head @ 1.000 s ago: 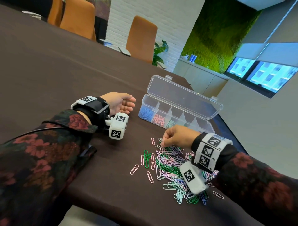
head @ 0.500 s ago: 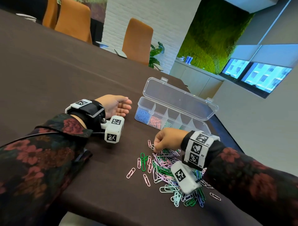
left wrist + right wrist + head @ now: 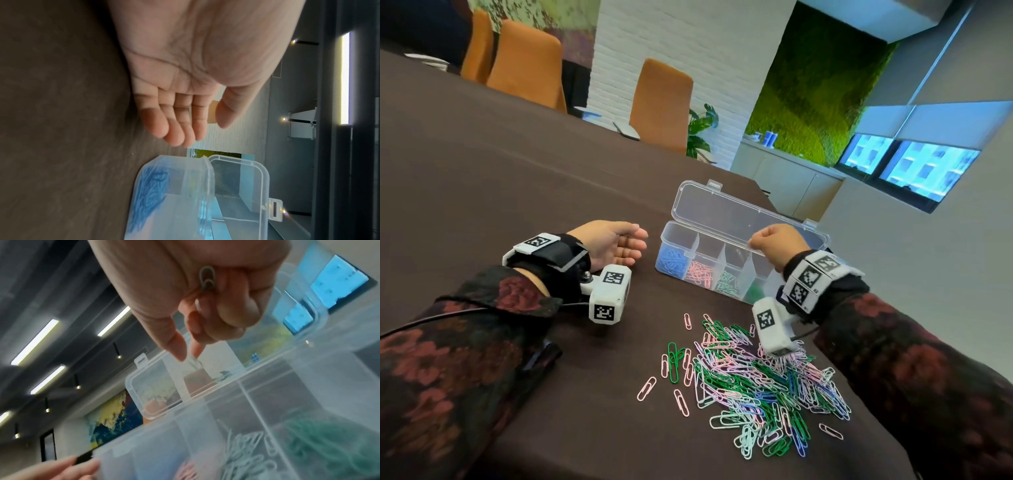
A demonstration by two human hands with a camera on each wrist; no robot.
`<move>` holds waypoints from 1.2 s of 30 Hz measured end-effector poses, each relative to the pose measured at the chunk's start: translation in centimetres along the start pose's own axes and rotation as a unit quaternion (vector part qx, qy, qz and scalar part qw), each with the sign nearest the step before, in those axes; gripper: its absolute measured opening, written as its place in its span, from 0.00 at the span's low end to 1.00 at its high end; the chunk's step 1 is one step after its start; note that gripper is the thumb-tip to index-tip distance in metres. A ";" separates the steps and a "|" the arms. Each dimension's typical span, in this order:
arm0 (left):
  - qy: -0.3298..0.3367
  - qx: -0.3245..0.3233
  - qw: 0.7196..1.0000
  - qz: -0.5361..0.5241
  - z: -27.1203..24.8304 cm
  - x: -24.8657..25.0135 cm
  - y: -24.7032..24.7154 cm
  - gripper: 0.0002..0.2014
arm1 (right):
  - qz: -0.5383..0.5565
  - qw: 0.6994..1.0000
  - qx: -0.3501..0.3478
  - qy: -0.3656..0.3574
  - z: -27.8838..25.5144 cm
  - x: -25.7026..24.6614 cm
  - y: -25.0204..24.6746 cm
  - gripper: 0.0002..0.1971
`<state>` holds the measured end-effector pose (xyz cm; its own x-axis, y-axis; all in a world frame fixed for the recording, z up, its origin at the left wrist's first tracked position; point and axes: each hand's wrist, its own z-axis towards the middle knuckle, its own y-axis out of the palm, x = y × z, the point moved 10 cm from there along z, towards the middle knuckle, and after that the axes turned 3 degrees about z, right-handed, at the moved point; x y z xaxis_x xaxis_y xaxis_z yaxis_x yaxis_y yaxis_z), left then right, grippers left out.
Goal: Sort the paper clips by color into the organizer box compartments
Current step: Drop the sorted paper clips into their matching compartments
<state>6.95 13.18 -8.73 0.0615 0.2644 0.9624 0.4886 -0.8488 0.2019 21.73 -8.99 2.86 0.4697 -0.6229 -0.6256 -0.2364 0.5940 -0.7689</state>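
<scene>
A clear organizer box (image 3: pixel 663 240) stands on the dark table with its lid (image 3: pixel 722 212) open. Its compartments hold blue clips (image 3: pixel 671 258), pink clips (image 3: pixel 700 272), mint clips (image 3: pixel 727 284) and dark green clips (image 3: pixel 755 291). My right hand (image 3: pixel 777 243) hovers over the right half of the box with its fingers curled. In the right wrist view its thumb and forefinger pinch a pale paper clip (image 3: pixel 193 363), and another greyish clip (image 3: pixel 207 279) sits tucked under the curled fingers. My left hand (image 3: pixel 616 241) lies open and empty on the table left of the box.
A mixed pile of loose clips (image 3: pixel 756 387) in green, pink, mint, blue and lilac lies near the table's front edge, with stray pink clips (image 3: pixel 646 389) at its left. Orange chairs (image 3: pixel 661 106) stand beyond the table's far side.
My right hand has risen from the clip pile and moved away to above the box, carrying clips. My left hand has stayed in place beside the box.
</scene>
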 end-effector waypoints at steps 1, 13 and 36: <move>-0.001 0.000 1.000 -0.001 0.0 0.0 0.0 0.11 | 0.001 1.000 0.010 -0.006 0.5 -0.4 0.1 0.09; -0.001 -0.003 1.000 -0.001 -0.1 0.2 0.0 0.11 | 0.415 0.906 0.031 0.079 0.0 1.1 1.7 0.14; -0.004 0.002 1.000 -0.006 -0.3 0.1 0.1 0.11 | -0.332 0.913 -0.203 -0.120 0.6 -6.1 9.5 0.16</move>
<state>6.77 13.03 -8.52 0.0633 0.2786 0.9583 0.4927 -0.8438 0.2128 17.10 0.74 -0.51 0.7860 -0.6182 0.0061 -0.1047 -0.1428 -0.9842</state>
